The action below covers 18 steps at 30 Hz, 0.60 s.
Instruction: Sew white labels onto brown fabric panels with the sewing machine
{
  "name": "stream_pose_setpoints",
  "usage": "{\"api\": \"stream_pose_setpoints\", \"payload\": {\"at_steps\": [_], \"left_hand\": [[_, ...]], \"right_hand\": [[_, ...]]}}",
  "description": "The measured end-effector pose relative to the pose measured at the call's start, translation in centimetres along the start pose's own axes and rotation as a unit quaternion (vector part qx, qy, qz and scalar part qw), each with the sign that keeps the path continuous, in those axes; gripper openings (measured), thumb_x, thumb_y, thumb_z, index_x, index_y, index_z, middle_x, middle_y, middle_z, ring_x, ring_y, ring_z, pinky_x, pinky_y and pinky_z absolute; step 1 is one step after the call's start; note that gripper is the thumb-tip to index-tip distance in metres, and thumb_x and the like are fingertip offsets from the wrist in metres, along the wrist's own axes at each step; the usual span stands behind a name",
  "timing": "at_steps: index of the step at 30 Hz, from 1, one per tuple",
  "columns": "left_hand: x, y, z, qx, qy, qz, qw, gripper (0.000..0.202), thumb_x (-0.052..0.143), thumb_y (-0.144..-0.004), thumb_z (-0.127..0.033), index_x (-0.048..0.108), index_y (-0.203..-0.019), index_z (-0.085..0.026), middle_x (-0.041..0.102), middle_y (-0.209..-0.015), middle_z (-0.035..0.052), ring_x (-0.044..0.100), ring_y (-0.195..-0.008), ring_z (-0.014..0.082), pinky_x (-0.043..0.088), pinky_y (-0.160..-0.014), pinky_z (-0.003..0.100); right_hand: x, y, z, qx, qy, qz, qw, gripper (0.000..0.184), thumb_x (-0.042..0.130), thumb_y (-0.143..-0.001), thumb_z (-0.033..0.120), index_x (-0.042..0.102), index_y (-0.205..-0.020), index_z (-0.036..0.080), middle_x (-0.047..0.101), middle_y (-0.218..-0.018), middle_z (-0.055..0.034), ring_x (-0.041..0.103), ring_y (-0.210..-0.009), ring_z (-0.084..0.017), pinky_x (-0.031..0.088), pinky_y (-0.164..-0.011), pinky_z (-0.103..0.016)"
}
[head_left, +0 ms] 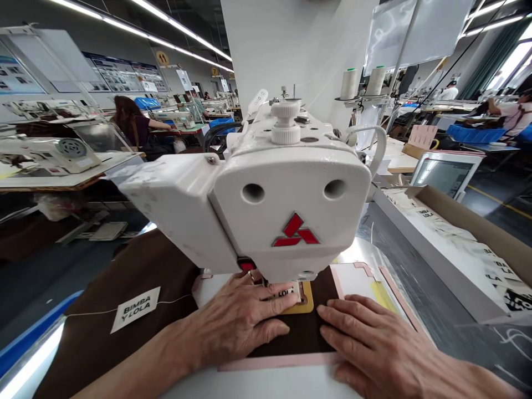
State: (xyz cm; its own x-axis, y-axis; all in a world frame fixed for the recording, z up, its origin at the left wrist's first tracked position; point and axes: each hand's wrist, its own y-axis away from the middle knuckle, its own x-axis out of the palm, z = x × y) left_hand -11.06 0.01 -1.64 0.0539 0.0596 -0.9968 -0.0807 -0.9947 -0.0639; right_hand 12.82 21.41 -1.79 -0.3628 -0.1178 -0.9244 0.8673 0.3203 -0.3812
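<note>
Ceiling light strips and rows of workstations stretch away behind a white sewing machine [293,188], with a grey desk [477,349] and an open box [436,271] of printed labels on the right. Brown cloth [303,339] lies flat beneath the machine's head and spreads off to the left, where a loose label [136,309] rests on it. Another label, the stitching label [286,293], sits at a yellow frame [306,306] under the head, partly covered by the left hand [241,310], whose grip is unclenched, fingers spread and pressing down. The right hand [374,341] lies palm down, grasping nothing, fingertips on the cloth. Likely soft, light and limp, the cloth should wrinkle easily, so it is best held flat near its edges; the thin label probably slides, so light fingertip pressure on its margin suits it
</note>
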Motion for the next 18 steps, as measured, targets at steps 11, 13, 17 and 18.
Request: {"api": "stream_pose_setpoints", "payload": {"at_steps": [11,13,17,18], "left_hand": [[0.2,-0.1,-0.1,0.009,0.002,-0.032,0.999,0.042,0.053,-0.112,-0.048,0.057,-0.151,-0.033,0.061,-0.153,-0.0047,0.066,-0.122,0.0285,0.046,-0.097,0.041],[-0.2,-0.2,-0.2,0.012,-0.001,-0.026,1.000,0.042,0.056,-0.111,-0.046,0.057,-0.151,-0.032,0.061,-0.153,-0.0051,0.066,-0.123,0.0278,0.046,-0.097,0.040],[-0.2,-0.1,-0.3,0.017,0.004,-0.035,0.999,0.041,0.057,-0.111,-0.043,0.058,-0.151,-0.032,0.062,-0.152,-0.0041,0.064,-0.125,0.0266,0.046,-0.099,0.038],[-0.2,-0.1,-0.3,0.017,0.006,-0.036,0.999,0.041,0.057,-0.111,-0.042,0.058,-0.151,-0.032,0.062,-0.152,-0.0035,0.064,-0.126,0.0265,0.045,-0.100,0.037]], "right_hand": [[0.4,0.0,0.1,0.025,-0.011,0.004,1.000,0.041,0.038,-0.117,0.037,0.075,-0.126,0.020,0.070,-0.143,-0.0008,0.071,-0.124,-0.021,0.057,-0.107,-0.037],[0.6,0.2,0.2,0.030,-0.017,-0.006,0.999,0.041,0.038,-0.117,0.038,0.075,-0.125,0.020,0.071,-0.142,-0.0008,0.071,-0.124,-0.021,0.056,-0.108,-0.037],[1.1,0.4,0.5,0.057,-0.039,-0.042,0.997,0.043,0.037,-0.118,0.039,0.076,-0.121,0.021,0.072,-0.140,0.0011,0.071,-0.124,-0.019,0.049,-0.114,-0.034],[1.2,0.4,0.6,0.062,-0.045,-0.050,0.996,0.043,0.037,-0.118,0.039,0.076,-0.121,0.022,0.073,-0.139,0.0018,0.071,-0.123,-0.018,0.048,-0.115,-0.033]]}}
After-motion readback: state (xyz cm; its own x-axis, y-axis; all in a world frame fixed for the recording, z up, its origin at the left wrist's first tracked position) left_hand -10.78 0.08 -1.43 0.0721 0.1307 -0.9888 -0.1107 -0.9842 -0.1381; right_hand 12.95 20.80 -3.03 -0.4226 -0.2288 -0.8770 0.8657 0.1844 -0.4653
